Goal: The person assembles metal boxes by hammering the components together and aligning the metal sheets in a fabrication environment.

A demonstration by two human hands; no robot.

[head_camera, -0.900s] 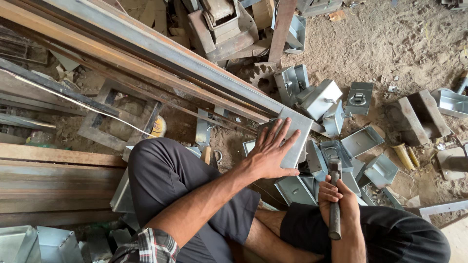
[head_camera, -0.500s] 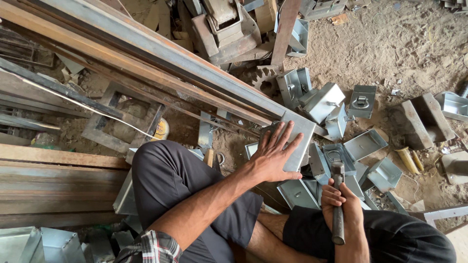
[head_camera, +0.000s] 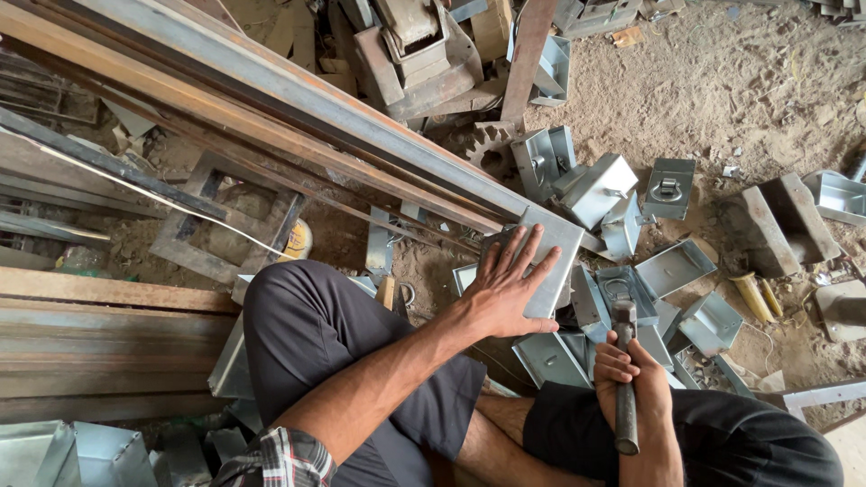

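A flat grey sheet-metal piece [head_camera: 552,261] is pressed down by the left hand [head_camera: 502,287], whose fingers are spread wide and laid flat across it; nothing is clasped, the palm simply rests on the metal. The piece lies just in front of the knees, its far edge touching a long rusty steel beam [head_camera: 298,117] that runs slantwise across the ground. How the piece is supported beneath cannot be told, since the hand and the clutter hide its underside.

A hammer [head_camera: 624,361] is held in the right hand [head_camera: 631,379], the fingers closed tightly around the handle. The head is seen just to the right of the sheet-metal piece, above a heap of small open metal boxes [head_camera: 672,268]; whether it touches them cannot be made out. The lower end of the handle sticks out below the fist.

Both legs are covered by dark trousers [head_camera: 316,343], and the right knee is cut off by the lower edge of the view. A checked sleeve [head_camera: 271,460] is only partly seen at the bottom. A closed grey box with a latch [head_camera: 668,188] lies on the sandy ground [head_camera: 722,81] further off. A stack of wooden planks [head_camera: 99,334] is cut off at the left, and the scrap at the top is too jumbled to be told apart
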